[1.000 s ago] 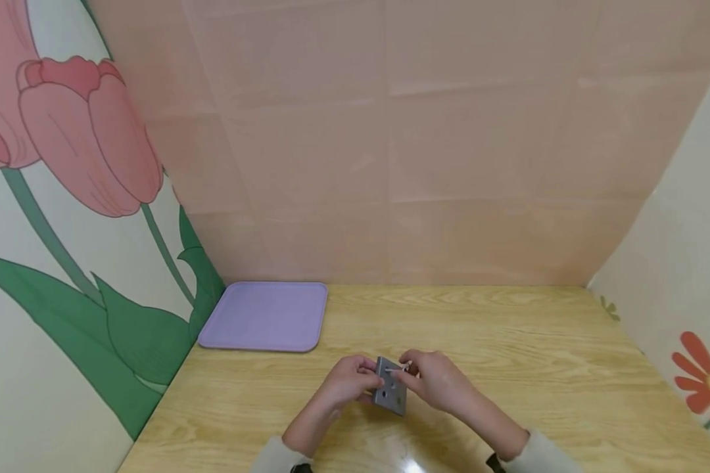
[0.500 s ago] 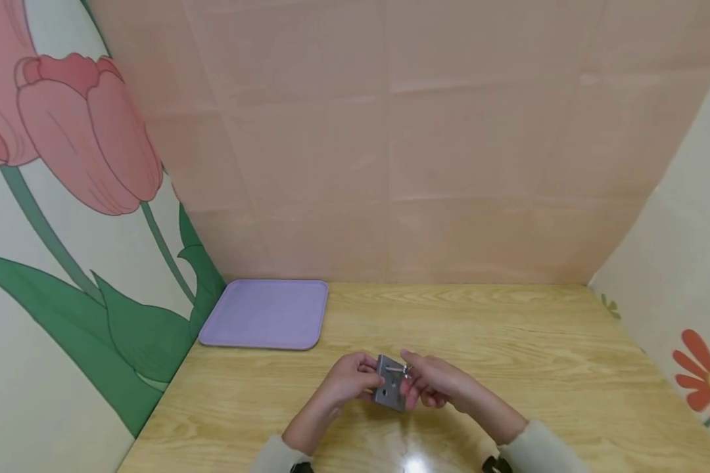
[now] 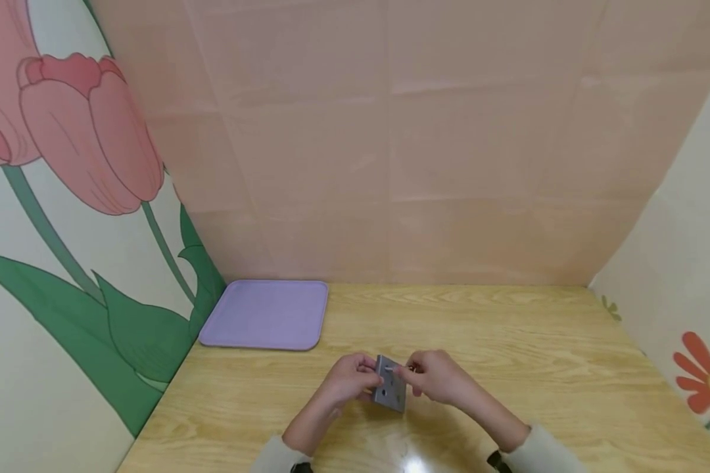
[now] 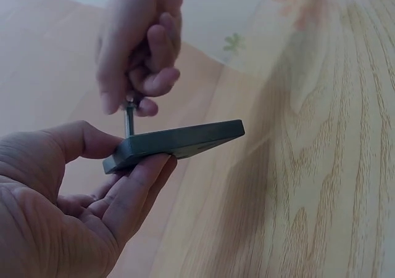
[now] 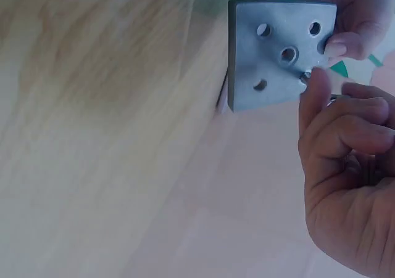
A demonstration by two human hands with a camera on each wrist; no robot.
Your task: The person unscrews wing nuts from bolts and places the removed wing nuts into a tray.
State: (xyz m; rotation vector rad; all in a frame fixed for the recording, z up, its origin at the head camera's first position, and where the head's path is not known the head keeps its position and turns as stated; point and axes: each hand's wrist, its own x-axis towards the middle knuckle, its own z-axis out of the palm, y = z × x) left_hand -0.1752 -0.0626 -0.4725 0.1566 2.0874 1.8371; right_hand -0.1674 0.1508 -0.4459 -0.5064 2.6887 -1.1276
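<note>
A square grey metal plate with several round holes is held up above the table, tilted. My left hand grips its left edge, thumb on the near face and fingers behind, as the left wrist view shows. A slim metal bolt stands out from one corner hole of the plate. My right hand pinches the bolt's head between thumb and fingers. In the right wrist view, the right fingertips cover most of the bolt beside the plate. How deep the bolt sits is hidden.
A purple tray lies at the back left of the wooden table. A pinkish sheet hangs behind the table. Flower-patterned walls stand on the left and right.
Half a second ago, the right fingers were spread lower beside the bolt and its shaft showed more. They have since curled back up around its head. Plate and left hand have hardly moved.
</note>
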